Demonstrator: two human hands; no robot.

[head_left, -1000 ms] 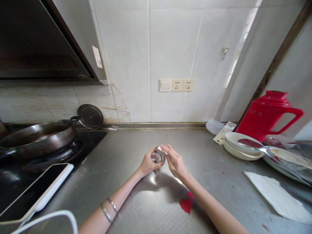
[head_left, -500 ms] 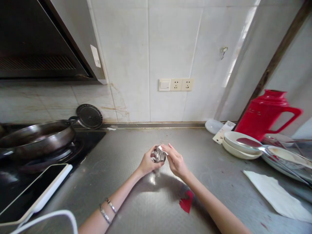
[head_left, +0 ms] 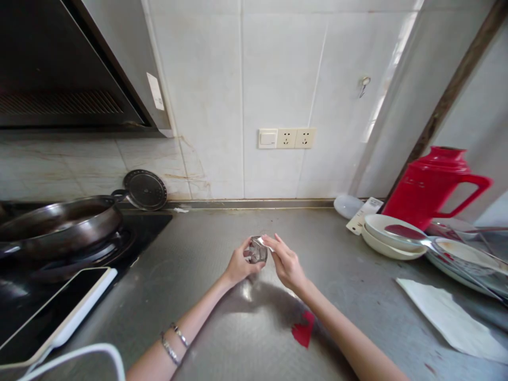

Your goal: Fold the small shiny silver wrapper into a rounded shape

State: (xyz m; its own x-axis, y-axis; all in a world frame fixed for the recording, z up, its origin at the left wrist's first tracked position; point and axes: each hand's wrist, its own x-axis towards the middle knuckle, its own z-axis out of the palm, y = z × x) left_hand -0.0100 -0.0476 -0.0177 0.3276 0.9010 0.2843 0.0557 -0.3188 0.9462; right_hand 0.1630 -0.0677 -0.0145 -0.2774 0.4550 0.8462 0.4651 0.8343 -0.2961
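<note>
My left hand [head_left: 239,265] is wrapped round the side of a small clear glass [head_left: 257,253], holding it above the metal counter. At the glass's upper right edge is my right hand [head_left: 287,264], its fingers stretched forward and close together. Under those fingertips a small white piece [head_left: 265,242] shows, which looks like tissue; most of it is hidden. A torn red scrap [head_left: 304,329] lies on the counter below my right forearm.
At left, a pan [head_left: 63,227] sits on the black stove, with a phone [head_left: 55,312] and white cable in front. On the right are stacked bowls [head_left: 392,251], a red thermos [head_left: 428,185] and a white paper towel [head_left: 452,317]. A range hood [head_left: 75,69] hangs upper left.
The glass has turned or tilted slightly in my left hand, with a small shift to the left. My right fingers remain at its rim.
</note>
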